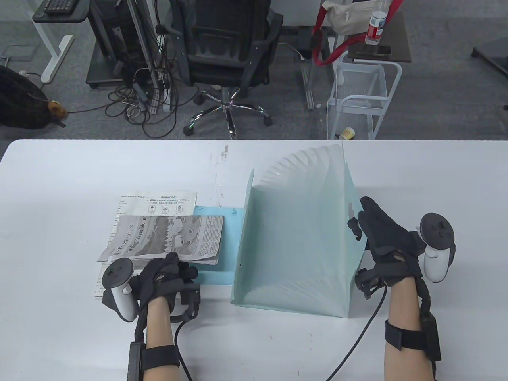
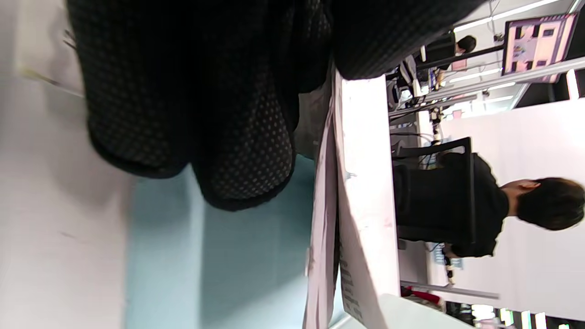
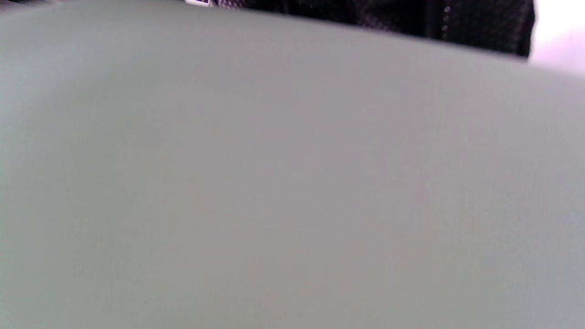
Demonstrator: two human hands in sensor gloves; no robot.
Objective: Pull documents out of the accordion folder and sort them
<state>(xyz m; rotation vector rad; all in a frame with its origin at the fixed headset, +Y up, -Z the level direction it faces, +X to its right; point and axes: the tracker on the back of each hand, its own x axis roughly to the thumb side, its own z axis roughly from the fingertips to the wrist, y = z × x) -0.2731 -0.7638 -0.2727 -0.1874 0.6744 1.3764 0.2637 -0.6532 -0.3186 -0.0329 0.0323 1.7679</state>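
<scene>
White table [image 1: 59, 190], office clutter beyond. Accordion folder [image 1: 293, 242] fanned open mid-table. Newspaper [image 1: 166, 236] and printed sheet [image 1: 158, 202] already out, left of folder. My left hand [image 1: 162, 278] presses newspaper; my right hand [image 1: 387, 242] holds folder's right wall. Pockets look empty; cannot tell.

Both gloved hands are seen entering from the near edge, forearms bare and strapped with black bands. The left hand [image 1: 164, 276] is held low with fingers curled downward, its tracker to the outside. The right hand [image 1: 387, 242] is raised, fingers extended forward and upward, thumb spread, its tracker carried on the outer side
</scene>
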